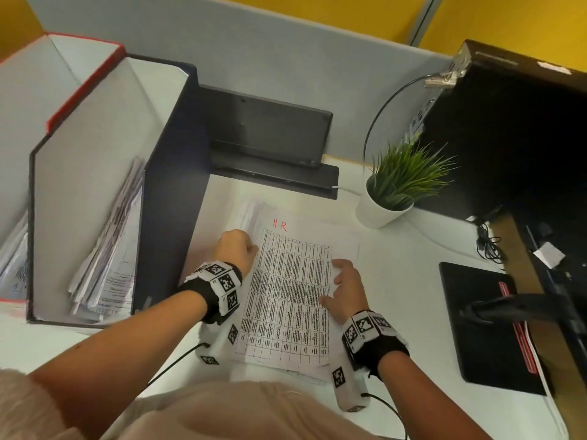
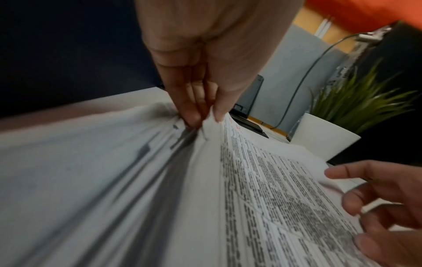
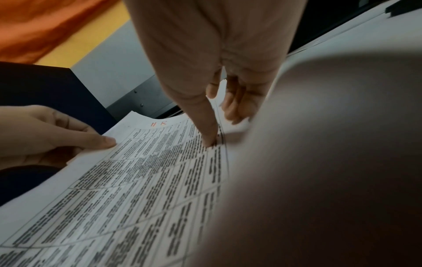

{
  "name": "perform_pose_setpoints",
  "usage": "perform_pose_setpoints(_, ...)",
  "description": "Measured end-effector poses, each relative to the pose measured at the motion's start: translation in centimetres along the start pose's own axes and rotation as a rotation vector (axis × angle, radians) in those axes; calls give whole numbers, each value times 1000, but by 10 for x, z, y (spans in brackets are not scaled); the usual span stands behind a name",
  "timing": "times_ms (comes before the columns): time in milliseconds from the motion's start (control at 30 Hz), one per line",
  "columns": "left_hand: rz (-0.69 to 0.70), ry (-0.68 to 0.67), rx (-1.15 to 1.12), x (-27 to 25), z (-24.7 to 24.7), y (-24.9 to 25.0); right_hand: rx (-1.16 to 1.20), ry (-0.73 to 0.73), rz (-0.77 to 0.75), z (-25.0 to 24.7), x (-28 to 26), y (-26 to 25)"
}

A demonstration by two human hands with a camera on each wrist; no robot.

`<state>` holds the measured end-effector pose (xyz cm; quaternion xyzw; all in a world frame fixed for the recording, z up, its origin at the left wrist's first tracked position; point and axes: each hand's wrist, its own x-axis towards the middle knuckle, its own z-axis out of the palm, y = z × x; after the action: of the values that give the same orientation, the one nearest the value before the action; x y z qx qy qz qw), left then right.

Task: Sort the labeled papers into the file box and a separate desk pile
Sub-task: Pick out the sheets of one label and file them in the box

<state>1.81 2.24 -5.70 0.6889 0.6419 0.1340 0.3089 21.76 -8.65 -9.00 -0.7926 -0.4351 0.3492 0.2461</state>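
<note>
A stack of printed papers lies on the white desk in front of me. Its top sheet carries a dense table and a red "HR" mark. My left hand pinches that sheet's left edge near the top, seen close up in the left wrist view. My right hand holds the right edge, thumb pressed on the print and fingers curled past the edge. The dark blue file box stands just left of the stack, with several papers leaning inside.
A second, red-edged file box stands at the far left. Behind the stack sits a black device. To the right are a potted plant, a black computer case, a black pad and loose cables.
</note>
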Motion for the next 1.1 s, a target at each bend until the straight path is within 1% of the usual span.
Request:
perform_pose_setpoints(67,72,14,36,-4,0,-2,40,-14,27,-1,1,0)
perform_pose_setpoints(133,220,109,4,-8,0,-7,102,-7,56,-3,2,1)
perform_pose_setpoints(200,392,172,-78,-14,-2,-8,182,26,95,-6,3,0)
perform_pose_setpoints(233,450,173,-140,-16,-3,-7,225,53,119,-8,3,-1)
perform_pose_setpoints(267,471,164,-206,-16,-3,-7,269,79,143,-9,4,-1)
perform_pose_setpoints(300,448,150,-269,-17,-3,-7,314,99,166,-10,4,-2)
perform_pose_setpoints(333,393,127,-331,-17,-3,-7,356,108,189,-12,5,-2)
perform_pose_setpoints(400,280,46,-448,-17,-3,-8,420,103,220,-14,6,-2)
perform_pose_setpoints(433,249,9,-489,-17,-3,-8,437,93,226,-15,7,-1)
perform_pose_setpoints(500,205,-37,-538,-15,-3,-9,463,89,235,-16,8,2)
perform_pose_setpoints(567,124,-68,-557,-12,-6,-9,559,96,245,-16,8,6)
perform_pose_setpoints(633,0,-74,-576,-5,-10,-9,662,84,224,-17,6,11)
perform_pose_setpoints(733,-218,-20,-654,8,-14,-6,697,73,193,-18,2,17)
perform_pose_setpoints(800,-313,-49,-642,16,-15,-3,718,68,199,-20,1,19)
perform_pose_setpoints(867,-341,-115,-545,22,-16,-2,726,64,201,-20,0,19)
perform_pose_setpoints(933,-321,-145,-405,23,-16,-1,714,59,200,-18,-1,17)
perform_pose_setpoints(1033,-227,-109,-200,23,-13,1,706,62,207,-19,-1,13)
perform_pose_setpoints(1100,-166,-96,-125,22,-10,1,686,66,233,-20,0,10)
